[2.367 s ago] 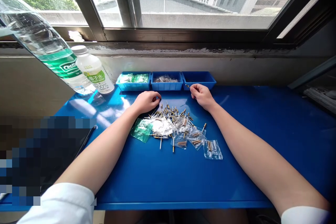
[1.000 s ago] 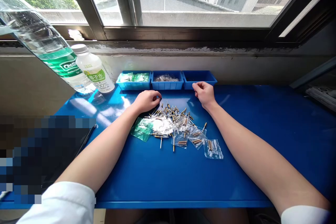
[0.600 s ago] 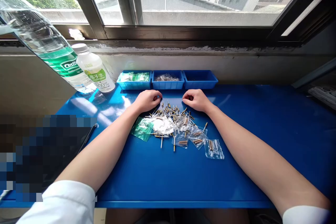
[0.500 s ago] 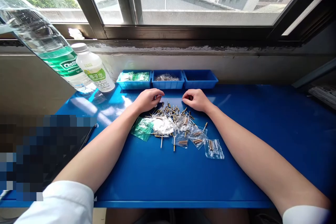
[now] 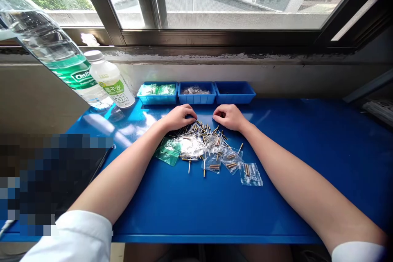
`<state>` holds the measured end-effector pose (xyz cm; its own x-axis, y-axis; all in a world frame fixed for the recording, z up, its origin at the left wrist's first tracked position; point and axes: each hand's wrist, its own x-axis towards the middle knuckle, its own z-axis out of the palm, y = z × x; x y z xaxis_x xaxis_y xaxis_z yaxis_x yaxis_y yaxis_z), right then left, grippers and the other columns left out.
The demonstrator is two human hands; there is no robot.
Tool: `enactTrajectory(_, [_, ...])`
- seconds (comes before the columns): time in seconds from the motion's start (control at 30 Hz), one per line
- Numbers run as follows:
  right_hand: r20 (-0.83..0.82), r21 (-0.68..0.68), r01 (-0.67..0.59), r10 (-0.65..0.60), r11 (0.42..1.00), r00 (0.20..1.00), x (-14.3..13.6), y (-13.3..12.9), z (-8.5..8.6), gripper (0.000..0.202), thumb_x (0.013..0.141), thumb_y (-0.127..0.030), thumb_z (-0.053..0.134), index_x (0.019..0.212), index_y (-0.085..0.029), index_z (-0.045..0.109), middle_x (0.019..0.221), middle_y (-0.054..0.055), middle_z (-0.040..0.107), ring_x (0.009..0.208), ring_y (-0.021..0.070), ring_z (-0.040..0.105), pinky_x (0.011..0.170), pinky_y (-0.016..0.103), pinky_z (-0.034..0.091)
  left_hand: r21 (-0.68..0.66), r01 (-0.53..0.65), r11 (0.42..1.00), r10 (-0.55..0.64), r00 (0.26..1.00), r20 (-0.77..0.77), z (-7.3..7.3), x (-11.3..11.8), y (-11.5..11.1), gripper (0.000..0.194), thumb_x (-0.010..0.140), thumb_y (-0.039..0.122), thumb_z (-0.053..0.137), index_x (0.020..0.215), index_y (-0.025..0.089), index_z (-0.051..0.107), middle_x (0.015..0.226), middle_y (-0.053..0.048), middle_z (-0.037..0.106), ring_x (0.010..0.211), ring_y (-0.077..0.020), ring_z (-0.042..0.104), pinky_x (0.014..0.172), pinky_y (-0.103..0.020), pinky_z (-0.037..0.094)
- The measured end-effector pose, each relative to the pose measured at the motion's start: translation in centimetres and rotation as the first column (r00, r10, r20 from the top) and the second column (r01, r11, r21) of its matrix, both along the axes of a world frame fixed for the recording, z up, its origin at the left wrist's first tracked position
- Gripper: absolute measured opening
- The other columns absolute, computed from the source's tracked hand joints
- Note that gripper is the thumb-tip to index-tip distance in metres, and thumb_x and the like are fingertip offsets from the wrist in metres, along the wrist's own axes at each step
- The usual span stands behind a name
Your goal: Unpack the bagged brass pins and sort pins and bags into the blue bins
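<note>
My left hand (image 5: 181,118) is at the far left edge of a loose pile of slim metal pins (image 5: 201,130) with brass-coloured ends. Its thumb and forefinger are pinched by the topmost pins; whatever is between them is too small to make out. Across from it, my right hand (image 5: 229,117) rests on the table with curled fingers, and the inside of the grip is hidden. Between my forearms lie small clear bags (image 5: 231,159) holding brown cylindrical pieces, a shiny silvery heap of clear packets (image 5: 192,146) and a green-tinted packet (image 5: 168,151).
Three blue bins stand by the wall: the left bin (image 5: 157,99) holds green packets, the middle bin (image 5: 196,99) small clear-wrapped parts, the right bin (image 5: 235,99) shows a dark inside. A white bottle (image 5: 112,80) and a large water bottle (image 5: 52,45) are at left on the blue table (image 5: 215,213).
My left hand has shifted slightly right along the pile, its thumb and forefinger coming together at the pins. My right hand has stayed in place.
</note>
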<state>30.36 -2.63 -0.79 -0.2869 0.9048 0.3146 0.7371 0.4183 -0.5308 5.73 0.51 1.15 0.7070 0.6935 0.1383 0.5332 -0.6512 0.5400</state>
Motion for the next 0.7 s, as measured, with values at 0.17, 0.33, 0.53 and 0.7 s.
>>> enactTrajectory(0.17, [0.002,0.011,-0.005,0.005,1.0,1.0,0.0,0.1,-0.1,0.01,0.073,-0.025,0.062,0.071,-0.018,0.069,0.071,0.002,0.066,0.062,0.0138,0.056,0.056,0.025,0.039,-0.049,-0.005,0.999,0.005,1.0,0.0,0.0,0.2,0.1,0.02,0.081,0.031,0.057,0.082,0.016,0.07,0.097,-0.008,0.063,0.088,-0.0195,0.061,0.082,-0.031,0.047])
enactTrajectory(0.33, [-0.006,0.114,-0.049,0.05,0.992,0.999,-0.1,-0.1,-0.2,0.01,0.077,-0.023,0.06,0.075,-0.017,0.069,0.073,0.003,0.066,0.063,0.0143,0.057,0.058,0.026,0.042,-0.117,-0.113,0.987,0.126,0.986,0.107,-0.4,0.1,-0.2,0.021,0.083,0.033,0.055,0.085,0.015,0.067,0.086,-0.006,0.067,0.079,-0.018,0.059,0.07,-0.03,0.045])
enactTrajectory(0.53, [-0.171,0.217,-0.128,0.167,0.968,0.971,-2.2,-0.8,0.6,0.014,0.082,-0.027,0.063,0.085,-0.018,0.073,0.075,0.005,0.066,0.064,0.0139,0.057,0.061,0.028,0.046,-0.308,-0.029,0.951,0.192,0.835,0.516,-0.5,0.8,-0.5,0.028,0.074,0.038,0.069,0.088,0.013,0.063,0.075,-0.003,0.065,0.066,-0.0127,0.057,0.061,-0.025,0.044])
enactTrajectory(0.7, [-0.458,0.141,-0.134,0.184,0.981,0.87,-4.1,-1.4,1.4,0.018,0.078,-0.037,0.071,0.088,-0.023,0.076,0.074,0.003,0.066,0.061,0.013,0.055,0.057,0.029,0.045,-0.462,0.135,0.877,0.239,0.711,0.662,-0.2,1.8,-1.3,0.049,0.066,0.036,0.079,0.105,0.015,0.058,0.074,-0.002,0.069,0.067,-0.0135,0.063,0.062,-0.024,0.047])
